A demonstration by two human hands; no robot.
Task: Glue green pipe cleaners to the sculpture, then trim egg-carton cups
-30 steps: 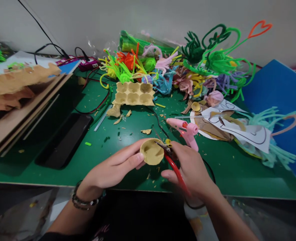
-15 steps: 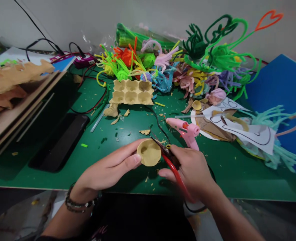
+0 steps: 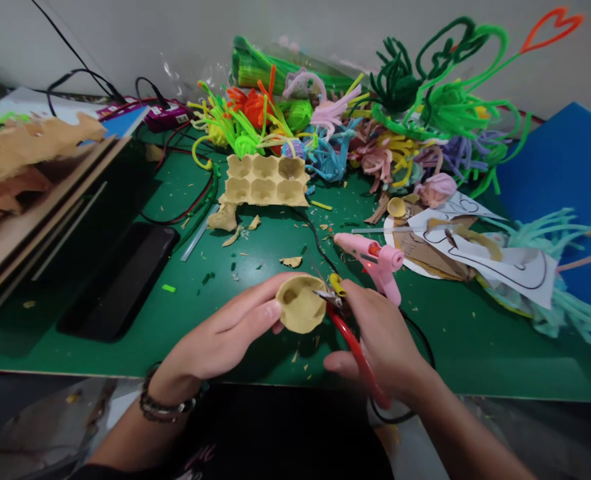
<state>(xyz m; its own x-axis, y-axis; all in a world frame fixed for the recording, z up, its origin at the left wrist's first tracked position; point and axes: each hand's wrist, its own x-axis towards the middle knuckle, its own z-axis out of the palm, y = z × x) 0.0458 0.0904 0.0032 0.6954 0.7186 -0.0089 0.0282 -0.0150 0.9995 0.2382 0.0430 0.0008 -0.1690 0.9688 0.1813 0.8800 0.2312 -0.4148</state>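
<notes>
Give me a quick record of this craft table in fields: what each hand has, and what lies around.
left hand: holds a tan cardboard cup by its rim
right hand: grips red-handled scissors, blades at the cup's right edge
behind the hands: pink glue gun lying on the green table
further back: egg carton piece with scraps beside it
rear of table: heap of coloured pipe cleaners
right side: white paper with black outlines, blue sheet
left side: black phone, stacked boards
</notes>
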